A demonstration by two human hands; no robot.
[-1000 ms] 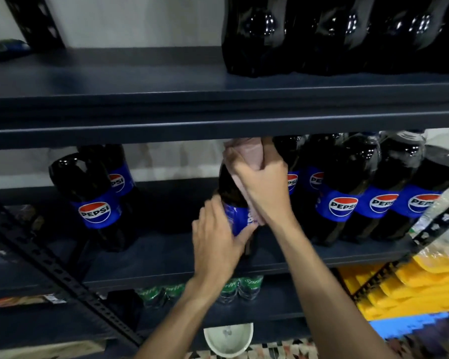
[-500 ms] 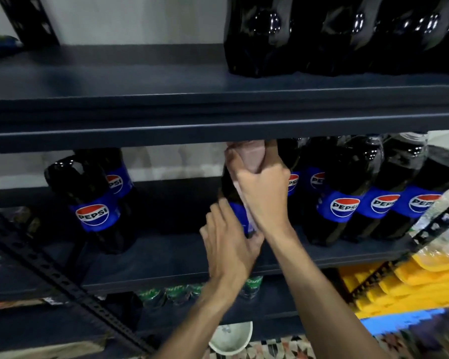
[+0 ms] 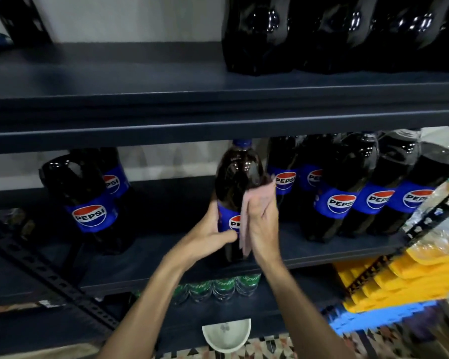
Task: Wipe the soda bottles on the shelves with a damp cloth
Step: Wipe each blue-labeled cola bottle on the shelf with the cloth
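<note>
Here, a large cola bottle (image 3: 237, 182) with a blue cap stands upright near the front edge of the middle shelf (image 3: 322, 252), set apart from its neighbours on either side. The left hand (image 3: 208, 234) grips it at the blue label, fingers curled round the left side and thumb lying across the front. The right hand (image 3: 263, 221) lies against the bottle's right side, fingers fairly straight and pointing up, pressing a pink cloth (image 3: 259, 194) to the dark plastic. The cloth's upper end shows above the fingertips at the bottle's shoulder, and its lower end hangs between palm and label. To the right a row of cola bottles (image 3: 342, 193) fills the same shelf; to the left stand two more bottles (image 3: 86, 203), one behind the other. The bottoms of dark bottles (image 3: 257, 35) sit on the upper shelf (image 3: 140, 99). Below, small green-labelled bottles (image 3: 223, 286) line a lower shelf, with yellow packs (image 3: 412, 278) stacked at right and a white bowl (image 3: 227, 335) near the patterned floor.
</note>
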